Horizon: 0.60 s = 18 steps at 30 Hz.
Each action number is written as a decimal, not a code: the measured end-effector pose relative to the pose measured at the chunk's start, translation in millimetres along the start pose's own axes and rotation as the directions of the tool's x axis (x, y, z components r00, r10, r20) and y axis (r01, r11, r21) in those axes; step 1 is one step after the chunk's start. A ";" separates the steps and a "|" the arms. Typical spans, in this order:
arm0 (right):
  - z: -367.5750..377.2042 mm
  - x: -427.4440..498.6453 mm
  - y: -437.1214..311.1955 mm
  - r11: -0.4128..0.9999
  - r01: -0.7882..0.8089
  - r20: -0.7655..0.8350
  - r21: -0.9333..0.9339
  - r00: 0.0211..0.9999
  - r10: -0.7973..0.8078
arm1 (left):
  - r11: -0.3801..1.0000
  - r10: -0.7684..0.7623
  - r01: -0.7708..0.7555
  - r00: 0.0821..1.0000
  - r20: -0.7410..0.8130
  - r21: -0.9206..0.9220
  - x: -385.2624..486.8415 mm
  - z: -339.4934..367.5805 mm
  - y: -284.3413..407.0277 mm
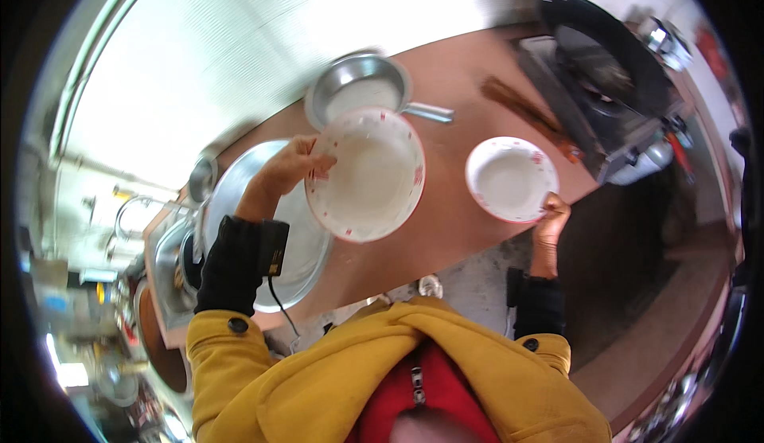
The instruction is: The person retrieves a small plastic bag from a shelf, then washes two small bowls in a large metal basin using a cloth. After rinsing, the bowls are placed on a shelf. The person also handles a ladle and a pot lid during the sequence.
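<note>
My left hand (296,167) grips the left rim of a white bowl (373,183) with red markings and a red edge, thumb on the inside. The bowl is raised above the counter and overlaps the near edge of a metal pan. Over to the right, my right hand (554,210) pinches the lower right rim of a smaller-looking white bowl (507,180) of the same pattern. Whether that bowl touches the counter, I cannot tell. Both bowls are tipped so their insides face me, and neither shows any food.
The metal pan (364,88) with a handle stands at the back of the brown counter (382,270). A large metal basin (292,270) lies beneath my left arm. Farther left is a sink (170,258) with a faucet (128,210). A brush (525,108) lies beside the stove, which carries a black wok (597,49).
</note>
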State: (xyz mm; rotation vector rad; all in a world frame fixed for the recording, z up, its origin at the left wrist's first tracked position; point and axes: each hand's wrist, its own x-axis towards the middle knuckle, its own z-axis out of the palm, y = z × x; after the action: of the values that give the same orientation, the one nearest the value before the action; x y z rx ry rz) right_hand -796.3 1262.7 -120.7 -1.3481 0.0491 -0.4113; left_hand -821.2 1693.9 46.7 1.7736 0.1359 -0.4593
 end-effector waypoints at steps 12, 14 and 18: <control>21.1 -19.2 30.8 0.978 -0.196 0.036 0.067 0.980 0.194 | 0.697 0.056 0.458 0.732 -0.679 0.552 -155.9 -134.6 -92.7; 20.8 -23.2 34.9 0.988 -0.152 0.088 0.041 0.985 0.148 | 0.513 0.079 0.615 0.661 -0.746 0.599 -163.2 -136.7 -101.3; 23.8 -29.5 38.4 0.986 -0.170 0.059 0.001 0.984 0.169 | 0.323 0.061 0.723 0.629 -0.775 0.611 -162.7 -128.5 -98.2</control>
State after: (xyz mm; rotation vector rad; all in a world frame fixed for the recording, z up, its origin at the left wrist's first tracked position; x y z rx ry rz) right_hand -807.3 1300.5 -157.7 -1.3373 0.1125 -0.2277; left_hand -972.5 1866.3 42.4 3.0292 1.0718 -0.1071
